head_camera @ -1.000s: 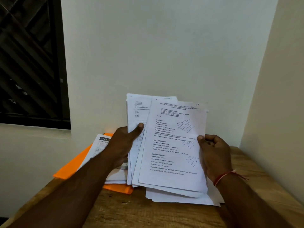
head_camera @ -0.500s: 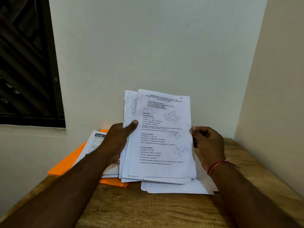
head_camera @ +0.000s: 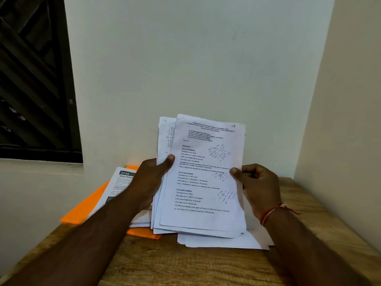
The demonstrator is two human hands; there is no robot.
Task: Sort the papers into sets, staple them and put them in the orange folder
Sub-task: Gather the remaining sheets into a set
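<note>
I hold a stack of printed papers (head_camera: pixel 203 174) upright above the table. My left hand (head_camera: pixel 153 178) grips the stack's left edge, thumb on the front. My right hand (head_camera: pixel 256 183) pinches the right edge of the top sheet, which carries printed text and handwritten notes. The orange folder (head_camera: pixel 82 211) lies flat on the table behind my left forearm, with a printed booklet (head_camera: pixel 121 182) lying on it. More loose white sheets (head_camera: pixel 222 241) lie on the table under the held stack. No stapler is in view.
The wooden table (head_camera: pixel 185 263) stands in a corner, with a white wall behind and another on the right. A dark window grille (head_camera: pixel 31 79) is at the upper left. The table's left edge runs beside the folder.
The held sheets have been drawn closer together into a neater stack, and the view has shifted slightly. Both hands keep their grip on the papers.
</note>
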